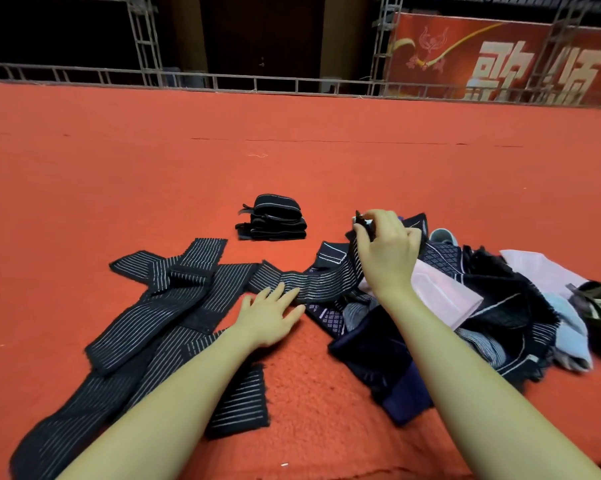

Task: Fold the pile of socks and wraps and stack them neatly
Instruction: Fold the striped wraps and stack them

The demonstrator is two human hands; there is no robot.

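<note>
On the red carpet (292, 161) you had one folded stack (273, 218), several long black white-striped wraps (174, 296) spread flat at left and one mixed pile (465, 306) at right, while your left hand (269, 315) pressed flat with straight fingers on a stretched wrap (313, 282) and your right hand (387, 251) pinched its raised end.

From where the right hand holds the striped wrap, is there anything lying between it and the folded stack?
Nothing visible. The right hand pinches the end of the striped wrap, and only bare red carpet lies between it and the folded stack. The left hand rests flat on the wrap.
</note>
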